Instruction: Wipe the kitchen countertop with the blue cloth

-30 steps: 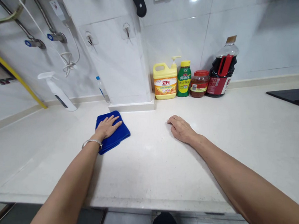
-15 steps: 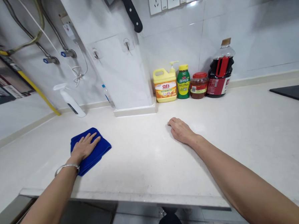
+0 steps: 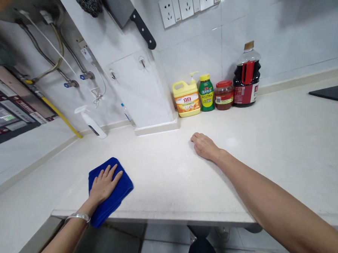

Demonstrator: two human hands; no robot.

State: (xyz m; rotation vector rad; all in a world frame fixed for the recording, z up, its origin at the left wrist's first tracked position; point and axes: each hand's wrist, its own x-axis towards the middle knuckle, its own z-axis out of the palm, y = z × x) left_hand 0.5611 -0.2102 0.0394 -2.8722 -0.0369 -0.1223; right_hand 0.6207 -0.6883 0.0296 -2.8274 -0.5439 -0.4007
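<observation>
My left hand (image 3: 102, 187) lies flat on a folded blue cloth (image 3: 123, 188), fingers stretched out and a little apart. The cloth rests on the white countertop (image 3: 166, 171), and its lower corner reaches over the front edge. A silver bangle (image 3: 79, 217) circles the left wrist. Farther right, my right hand (image 3: 204, 146) leans on the countertop with its fingers curled in; nothing shows in it. Behind that hand stand a yellow detergent jug (image 3: 186, 101) and a green sauce bottle (image 3: 206, 94) with a yellow cap.
A red-lidded jar (image 3: 224, 96) and a large dark sauce bottle (image 3: 246, 77) stand against the wall. A white spray bottle (image 3: 91, 123) leans at the left corner. A cleaver (image 3: 142, 29) and a steel scourer (image 3: 86, 0) hang above. A black flat object (image 3: 333, 93) lies far right.
My left hand has drawn the blue cloth toward the front edge, where its corner now overhangs. My right hand keeps its place. The view has tilted and shifted slightly.
</observation>
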